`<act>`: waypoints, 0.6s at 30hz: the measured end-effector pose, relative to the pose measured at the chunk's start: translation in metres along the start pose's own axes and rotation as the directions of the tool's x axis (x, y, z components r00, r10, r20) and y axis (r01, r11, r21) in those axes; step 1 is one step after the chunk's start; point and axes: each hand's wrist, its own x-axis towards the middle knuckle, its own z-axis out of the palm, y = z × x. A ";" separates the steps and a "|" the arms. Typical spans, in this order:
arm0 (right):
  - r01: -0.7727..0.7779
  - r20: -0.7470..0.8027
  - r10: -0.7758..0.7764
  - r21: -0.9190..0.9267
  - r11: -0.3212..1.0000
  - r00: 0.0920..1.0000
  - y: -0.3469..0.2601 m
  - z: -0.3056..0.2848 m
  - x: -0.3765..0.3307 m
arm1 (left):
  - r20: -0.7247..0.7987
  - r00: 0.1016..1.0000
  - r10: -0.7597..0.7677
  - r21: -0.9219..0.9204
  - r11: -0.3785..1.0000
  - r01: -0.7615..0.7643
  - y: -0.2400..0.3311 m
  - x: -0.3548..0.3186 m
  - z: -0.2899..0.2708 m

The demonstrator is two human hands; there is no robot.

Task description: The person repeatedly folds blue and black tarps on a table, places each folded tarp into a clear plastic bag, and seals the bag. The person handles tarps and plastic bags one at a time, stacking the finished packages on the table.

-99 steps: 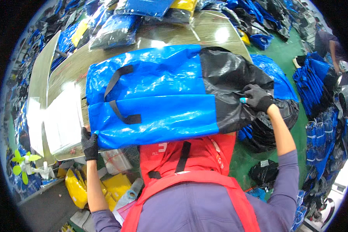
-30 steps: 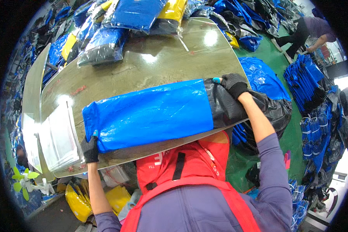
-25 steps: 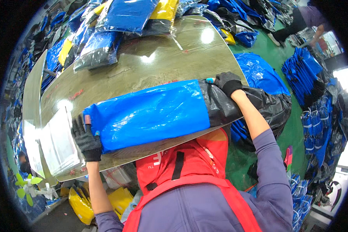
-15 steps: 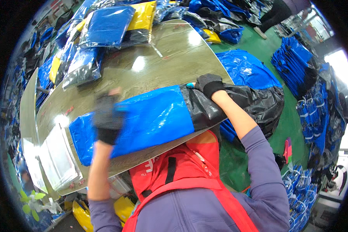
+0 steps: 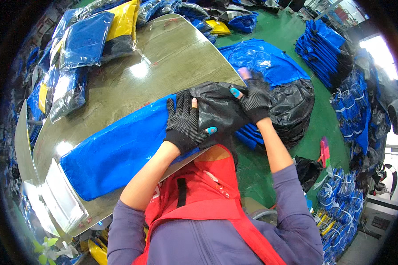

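A folded blue and black plastic-coated sheet [image 5: 119, 150] lies lengthwise along the near side of the table, its blue part to the left and its black part to the right. My left hand [image 5: 183, 121], in a black dotted glove with bare fingertips, rests flat with fingers spread where blue meets black. My right hand [image 5: 255, 97], gloved the same way, is over the black part at the table's right edge. Its thumb stands apart and its fingers reach forward, the tips slightly blurred. A blue covering shows on both thumbs.
Clear-bagged blue and yellow packs [image 5: 86, 39] are heaped on the table's far left. White papers [image 5: 64, 194] lie at its left end. Beyond the right edge, a bulky blue and black heap [image 5: 292, 99] sits over the green floor [image 5: 314, 128]. Tied blue bundles [image 5: 340, 190] stand farther right.
My left hand has moved right along the blue part to the black part. My right hand has shifted slightly and its thumb now stands out. The view has also shifted.
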 end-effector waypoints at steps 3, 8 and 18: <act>-0.453 0.374 0.638 0.890 -0.044 0.673 0.013 0.003 -0.029 | 0.069 0.995 -0.066 0.045 0.997 0.063 0.005 0.001 0.009; -0.305 0.458 0.516 0.884 -0.355 0.724 -0.051 -0.052 -0.036 | 0.069 0.997 -0.036 0.060 0.998 0.032 -0.005 0.005 0.031; 0.293 0.150 -0.530 0.694 0.657 0.835 -0.228 -0.135 0.010 | 0.856 0.468 0.219 -0.446 0.771 0.454 -0.018 -0.103 -0.141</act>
